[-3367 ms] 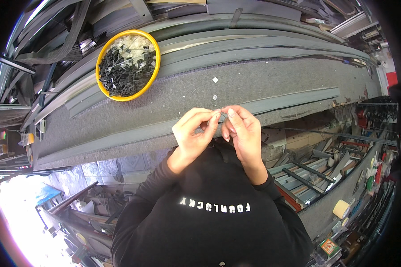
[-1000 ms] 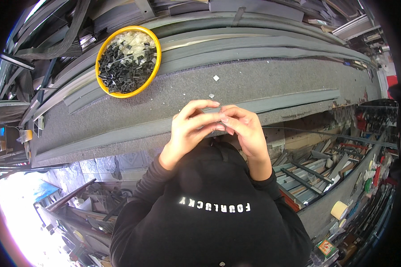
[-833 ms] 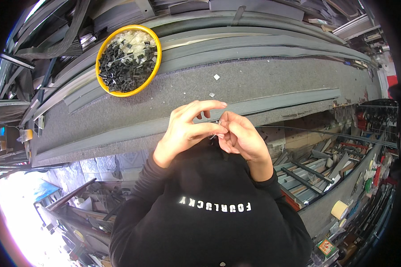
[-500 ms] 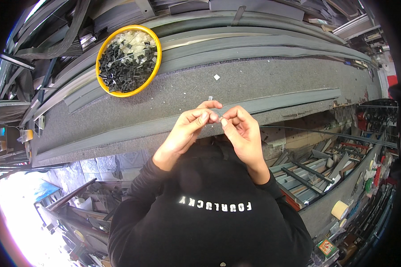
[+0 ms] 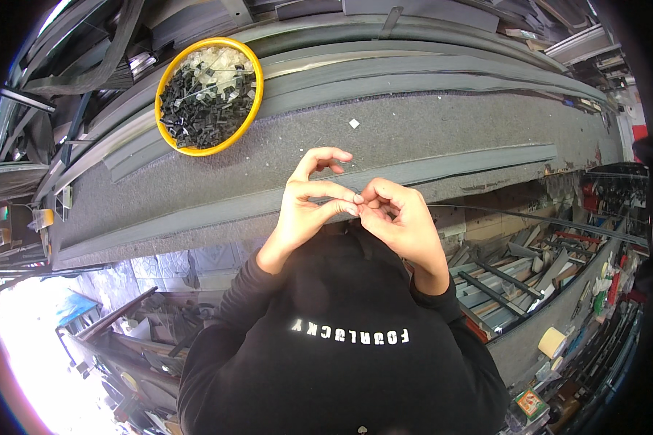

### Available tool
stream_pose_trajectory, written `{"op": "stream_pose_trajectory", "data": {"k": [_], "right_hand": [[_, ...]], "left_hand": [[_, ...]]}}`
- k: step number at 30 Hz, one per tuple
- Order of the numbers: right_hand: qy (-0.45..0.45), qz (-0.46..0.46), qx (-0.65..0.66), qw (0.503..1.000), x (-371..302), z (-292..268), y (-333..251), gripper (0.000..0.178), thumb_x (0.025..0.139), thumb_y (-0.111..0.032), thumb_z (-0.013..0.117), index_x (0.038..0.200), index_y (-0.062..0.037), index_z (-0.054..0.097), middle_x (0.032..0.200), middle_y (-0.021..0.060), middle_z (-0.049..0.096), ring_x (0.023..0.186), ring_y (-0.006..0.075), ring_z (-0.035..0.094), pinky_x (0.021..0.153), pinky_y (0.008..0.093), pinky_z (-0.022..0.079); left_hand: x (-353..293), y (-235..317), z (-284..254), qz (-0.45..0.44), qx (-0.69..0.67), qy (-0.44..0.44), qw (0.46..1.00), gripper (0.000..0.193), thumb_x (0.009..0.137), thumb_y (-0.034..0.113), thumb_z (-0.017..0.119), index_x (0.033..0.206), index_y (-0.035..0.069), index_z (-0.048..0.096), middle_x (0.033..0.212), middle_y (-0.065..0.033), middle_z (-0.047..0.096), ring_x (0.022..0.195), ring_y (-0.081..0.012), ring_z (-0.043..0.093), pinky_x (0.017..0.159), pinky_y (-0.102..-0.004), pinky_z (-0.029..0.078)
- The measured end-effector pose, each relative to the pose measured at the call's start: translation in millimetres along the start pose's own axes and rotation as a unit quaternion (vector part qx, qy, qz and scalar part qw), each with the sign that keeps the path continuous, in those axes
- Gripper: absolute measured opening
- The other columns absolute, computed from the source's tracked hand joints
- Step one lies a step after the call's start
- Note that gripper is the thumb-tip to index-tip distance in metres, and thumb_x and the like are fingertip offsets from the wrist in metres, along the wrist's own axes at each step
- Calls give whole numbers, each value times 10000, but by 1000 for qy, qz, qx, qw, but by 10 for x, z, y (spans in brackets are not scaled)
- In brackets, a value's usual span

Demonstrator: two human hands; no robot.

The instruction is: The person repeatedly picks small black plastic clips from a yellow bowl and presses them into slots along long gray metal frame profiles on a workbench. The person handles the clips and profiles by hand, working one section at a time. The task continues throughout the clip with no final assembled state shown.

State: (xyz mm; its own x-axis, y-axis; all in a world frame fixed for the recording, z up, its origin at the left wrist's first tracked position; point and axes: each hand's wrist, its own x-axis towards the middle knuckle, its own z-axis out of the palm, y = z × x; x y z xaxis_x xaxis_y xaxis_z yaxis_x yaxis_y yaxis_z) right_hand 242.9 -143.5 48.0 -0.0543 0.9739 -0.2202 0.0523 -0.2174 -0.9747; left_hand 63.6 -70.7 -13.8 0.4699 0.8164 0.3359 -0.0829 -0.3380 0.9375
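Both hands meet fingertip to fingertip above the near edge of the carpeted bench [image 5: 283, 156]. My left hand [image 5: 308, 199] pinches with thumb and index finger, its other fingers raised and curled apart. My right hand [image 5: 397, 214] pinches close against it, thumb and index finger together. Whatever lies between the fingertips is too small and too covered to make out. Beneath the hands runs a long flat grey strip [image 5: 479, 161]. Farther off on the bench lies a small white square piece [image 5: 354, 123].
A yellow-rimmed round basket [image 5: 260, 94] at the far left holds many small black pieces [image 5: 203, 109] and clear ones [image 5: 225, 64]. Long grey profiles [image 5: 413, 72] line the bench's back. At the right, a rack [image 5: 500, 286] holds offcuts beside a yellow roll [image 5: 553, 342].
My left hand has turned, its middle and other fingers lifting away from the pinch. The right hand has shifted slightly right and its fingers have closed in toward the left fingertips.
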Motion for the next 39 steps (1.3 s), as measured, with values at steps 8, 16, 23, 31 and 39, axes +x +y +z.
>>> {"op": "stream_pose_trajectory", "data": {"k": [8,16,23,31,39], "right_hand": [[-31,-3,14,999,10,-58,126,77,885,-47,684,869,9,633,726,-46,544,664,19,445,608,209,379],[60,9,30,998,-42,-5,64,110,904,-74,727,940,30,720,698,-54,552,635,15,424,571,192,346],[86,-38,33,995,-53,40,46,139,930,-45,693,1019,46,746,893,82,735,781,67,626,666,202,479],[83,-47,60,994,-92,90,105,138,933,-26,676,1013,63,746,935,126,751,848,130,683,742,238,530],[132,-88,74,985,-104,109,191,138,932,-22,678,1018,59,749,977,134,758,861,124,683,767,241,525]], "left_hand": [[77,76,-106,9,110,-87,990,257,661,288,874,765,118,712,1226,-79,599,1177,-261,530,1023,-447,379],[33,-44,-20,-112,-216,-11,970,293,908,363,724,862,105,593,1082,-59,567,1079,-190,523,979,-368,378],[-13,11,-44,-191,-300,-28,934,314,943,389,671,862,107,557,985,-44,534,962,-169,492,893,-325,359],[-47,-6,-30,-170,-203,1,964,272,1005,288,608,899,38,614,963,-18,561,926,-122,495,864,-272,383],[-85,-26,188,-198,-335,48,920,320,1025,322,582,1065,16,671,1156,-68,581,985,-138,554,891,-293,423]]}}
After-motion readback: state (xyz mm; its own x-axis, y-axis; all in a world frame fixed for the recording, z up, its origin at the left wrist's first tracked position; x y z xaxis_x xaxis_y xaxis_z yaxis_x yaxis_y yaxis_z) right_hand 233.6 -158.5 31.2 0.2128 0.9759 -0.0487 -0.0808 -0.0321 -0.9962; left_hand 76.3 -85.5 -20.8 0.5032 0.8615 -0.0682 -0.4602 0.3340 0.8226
